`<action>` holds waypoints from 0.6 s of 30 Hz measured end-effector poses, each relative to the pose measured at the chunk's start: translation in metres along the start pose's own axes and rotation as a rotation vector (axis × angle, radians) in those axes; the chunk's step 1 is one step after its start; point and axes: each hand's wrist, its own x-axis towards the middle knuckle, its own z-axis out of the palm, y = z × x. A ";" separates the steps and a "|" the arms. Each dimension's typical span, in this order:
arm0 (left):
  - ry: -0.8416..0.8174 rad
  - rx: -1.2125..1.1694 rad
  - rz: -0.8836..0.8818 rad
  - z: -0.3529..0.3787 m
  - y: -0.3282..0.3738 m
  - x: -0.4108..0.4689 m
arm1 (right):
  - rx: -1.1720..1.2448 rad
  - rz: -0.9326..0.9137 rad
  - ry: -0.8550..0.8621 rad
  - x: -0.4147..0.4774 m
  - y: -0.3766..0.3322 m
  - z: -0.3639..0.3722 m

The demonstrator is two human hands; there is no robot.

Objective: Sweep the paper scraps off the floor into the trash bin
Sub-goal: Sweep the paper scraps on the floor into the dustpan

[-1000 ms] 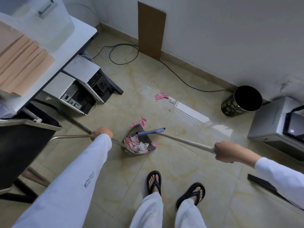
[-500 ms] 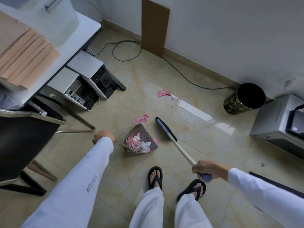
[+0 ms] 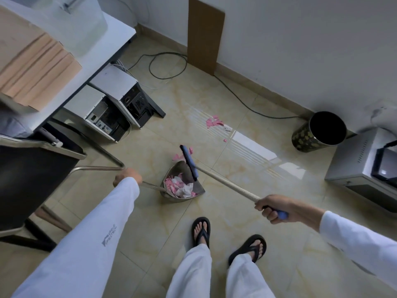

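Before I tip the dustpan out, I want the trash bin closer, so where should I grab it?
Probably by the open rim of the trash bin on its near left side, coming from the floor side. It has no visible handle, the wall stands behind it, and a grey machine crowds its right.

I am wearing the one wide-angle camera on my head, looking steeply down from standing height at the floor (image 3: 150,222), my feet (image 3: 200,231) showing at six o'clock, wall (image 3: 300,39) at twelve.
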 end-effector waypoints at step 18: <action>0.012 -0.098 -0.123 0.008 -0.063 0.011 | -1.096 -0.056 0.479 0.034 -0.053 0.057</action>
